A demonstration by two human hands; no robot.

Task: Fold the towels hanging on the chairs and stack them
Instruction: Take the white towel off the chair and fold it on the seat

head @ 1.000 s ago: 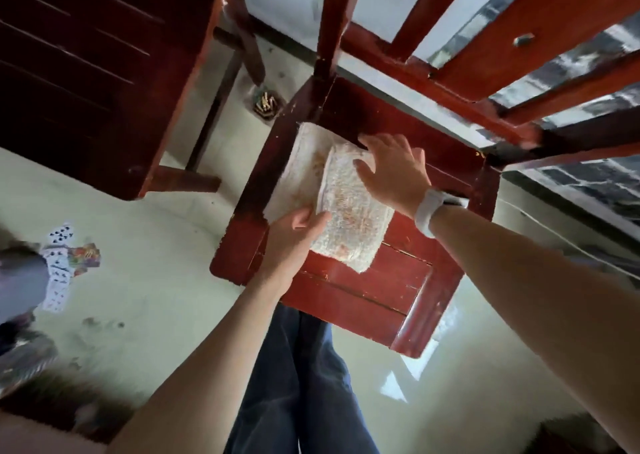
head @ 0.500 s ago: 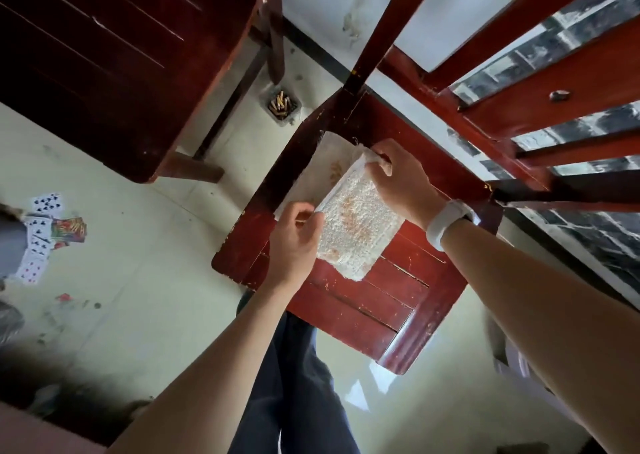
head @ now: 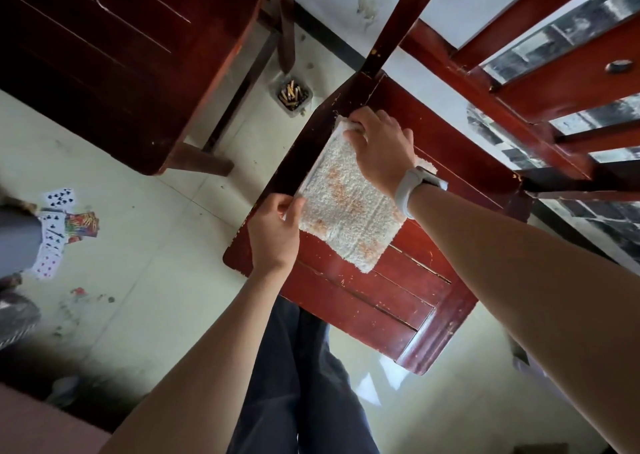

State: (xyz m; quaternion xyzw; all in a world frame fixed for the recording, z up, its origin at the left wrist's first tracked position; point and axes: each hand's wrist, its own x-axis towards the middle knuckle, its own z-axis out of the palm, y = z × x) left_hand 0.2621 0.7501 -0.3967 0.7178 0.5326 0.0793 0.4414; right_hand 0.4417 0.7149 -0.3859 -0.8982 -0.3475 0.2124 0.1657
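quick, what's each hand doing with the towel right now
Left hand: pinching the near left corner of the towel.
Right hand: gripping the towel's far corner, fingers curled over its edge.

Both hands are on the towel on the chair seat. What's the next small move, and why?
Probably lay the pinched edges down and press the fold flat. The right hand grips the towel at its far corner, the left hand pinches the near left corner, and the towel already lies doubled on the chair seat, edges nearly lined up.
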